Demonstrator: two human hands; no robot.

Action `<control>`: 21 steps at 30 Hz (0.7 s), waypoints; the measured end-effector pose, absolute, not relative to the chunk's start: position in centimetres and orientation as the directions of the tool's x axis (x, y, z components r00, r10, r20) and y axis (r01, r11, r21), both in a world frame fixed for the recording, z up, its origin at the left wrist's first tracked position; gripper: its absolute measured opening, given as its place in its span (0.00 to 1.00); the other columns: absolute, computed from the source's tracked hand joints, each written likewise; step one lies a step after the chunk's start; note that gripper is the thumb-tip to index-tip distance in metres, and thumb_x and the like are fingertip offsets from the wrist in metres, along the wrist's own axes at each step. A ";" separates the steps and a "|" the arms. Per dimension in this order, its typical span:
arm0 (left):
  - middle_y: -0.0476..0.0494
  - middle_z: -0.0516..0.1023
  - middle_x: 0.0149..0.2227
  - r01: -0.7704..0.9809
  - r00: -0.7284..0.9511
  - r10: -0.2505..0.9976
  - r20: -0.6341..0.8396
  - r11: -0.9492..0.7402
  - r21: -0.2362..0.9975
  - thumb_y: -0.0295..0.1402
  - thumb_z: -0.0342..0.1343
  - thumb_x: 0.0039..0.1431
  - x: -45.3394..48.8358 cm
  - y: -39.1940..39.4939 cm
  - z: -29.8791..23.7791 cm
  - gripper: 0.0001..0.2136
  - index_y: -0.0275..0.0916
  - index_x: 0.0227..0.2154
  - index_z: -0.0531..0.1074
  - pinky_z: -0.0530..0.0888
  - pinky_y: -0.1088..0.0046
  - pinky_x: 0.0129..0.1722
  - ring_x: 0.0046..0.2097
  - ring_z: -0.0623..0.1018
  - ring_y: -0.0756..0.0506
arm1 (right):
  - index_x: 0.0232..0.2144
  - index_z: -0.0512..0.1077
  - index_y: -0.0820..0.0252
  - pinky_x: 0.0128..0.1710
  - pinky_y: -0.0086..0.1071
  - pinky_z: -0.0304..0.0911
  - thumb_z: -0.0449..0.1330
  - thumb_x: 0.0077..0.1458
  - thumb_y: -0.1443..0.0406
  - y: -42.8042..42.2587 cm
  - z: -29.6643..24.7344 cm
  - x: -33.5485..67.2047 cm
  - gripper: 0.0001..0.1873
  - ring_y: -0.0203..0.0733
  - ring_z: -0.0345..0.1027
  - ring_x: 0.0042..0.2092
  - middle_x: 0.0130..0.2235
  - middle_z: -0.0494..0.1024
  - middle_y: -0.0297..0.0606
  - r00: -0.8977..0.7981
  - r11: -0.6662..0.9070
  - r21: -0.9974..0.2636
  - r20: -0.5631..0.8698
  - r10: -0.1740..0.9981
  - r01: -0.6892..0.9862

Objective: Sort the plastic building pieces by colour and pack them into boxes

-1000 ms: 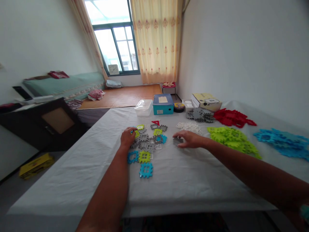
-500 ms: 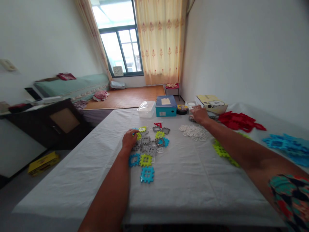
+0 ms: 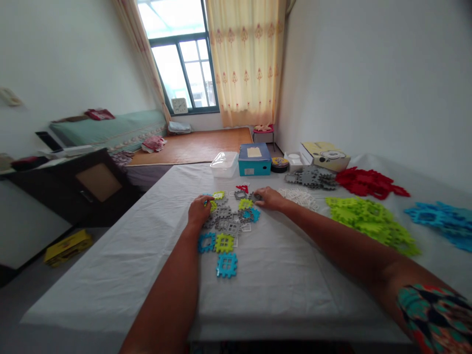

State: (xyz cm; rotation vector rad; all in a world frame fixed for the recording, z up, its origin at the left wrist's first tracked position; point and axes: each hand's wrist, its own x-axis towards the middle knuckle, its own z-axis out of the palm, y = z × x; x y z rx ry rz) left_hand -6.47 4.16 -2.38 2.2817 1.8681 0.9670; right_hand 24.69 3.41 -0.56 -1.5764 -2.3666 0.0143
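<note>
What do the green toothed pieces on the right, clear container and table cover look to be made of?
Green toothed pieces: probably low-gloss plastic, evenly coloured with moulded-looking teeth. Clear container: likely glossy plastic, see-through with bright highlights. Table cover: fabric or plastic sheeting, faintly shiny and creased; no weave is readable, so can't tell.

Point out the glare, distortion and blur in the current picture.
Head view: window blown out to near white; head view: clear box catching bright highlights; head view: dark cabinet leaning, likely wide-angle stretch; head view: white pieces too soft to count.
</note>
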 end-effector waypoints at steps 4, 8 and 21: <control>0.46 0.79 0.43 0.880 0.085 0.900 0.427 -0.269 0.392 0.27 0.48 0.55 -6.3 4.1 -2.3 0.15 0.43 0.38 0.79 0.71 0.68 0.52 0.46 0.78 0.45 | 0.48 0.71 0.58 0.49 0.47 0.65 0.58 0.59 0.58 4.3 1.1 28.7 0.16 0.50 0.65 0.52 0.52 0.72 0.45 -0.240 0.281 -0.125 0.270 0.932 0.951; 0.45 0.79 0.44 0.881 0.077 0.904 0.420 -0.259 0.395 0.27 0.48 0.55 -6.2 4.1 -2.2 0.15 0.42 0.38 0.79 0.72 0.68 0.51 0.47 0.77 0.44 | 0.47 0.73 0.58 0.49 0.53 0.60 0.61 0.54 0.58 6.5 3.0 35.2 0.19 0.60 0.60 0.55 0.50 0.74 0.50 -0.009 0.009 0.000 0.302 0.953 1.000; 0.45 0.79 0.44 0.881 0.078 0.907 0.413 -0.256 0.398 0.27 0.49 0.55 -6.3 4.3 -2.5 0.15 0.42 0.38 0.79 0.72 0.67 0.51 0.45 0.78 0.44 | 0.46 0.74 0.57 0.48 0.35 0.63 0.58 0.56 0.62 3.4 1.2 26.7 0.15 0.42 0.71 0.44 0.44 0.79 0.40 -0.475 0.562 -0.362 0.305 0.825 0.744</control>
